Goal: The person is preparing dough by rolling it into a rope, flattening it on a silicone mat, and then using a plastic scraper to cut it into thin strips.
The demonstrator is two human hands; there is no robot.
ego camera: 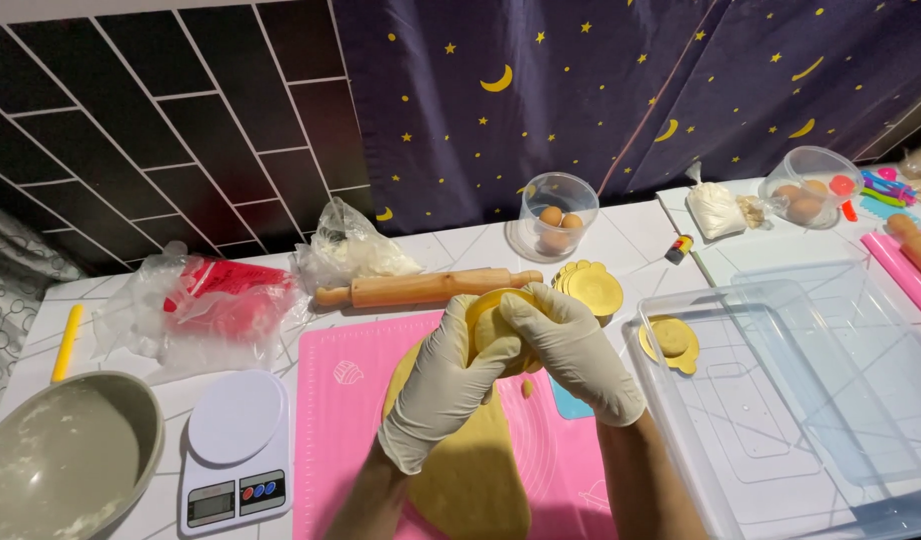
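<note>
Gripping a yellow dumpling mould [501,310] upright, both hands.

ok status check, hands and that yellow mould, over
Left hand and right hand, both gloved, clasped on yellow mould. Held above rolled dough on pink mat. Nothing in the way.

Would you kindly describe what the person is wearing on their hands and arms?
Both the left hand and the right hand wear thin, cream-white disposable gloves, slightly wrinkled, ending in loose cuffs at the wrists. Below the cuffs the forearms are bare; no sleeves, watch or jewellery show.
</note>
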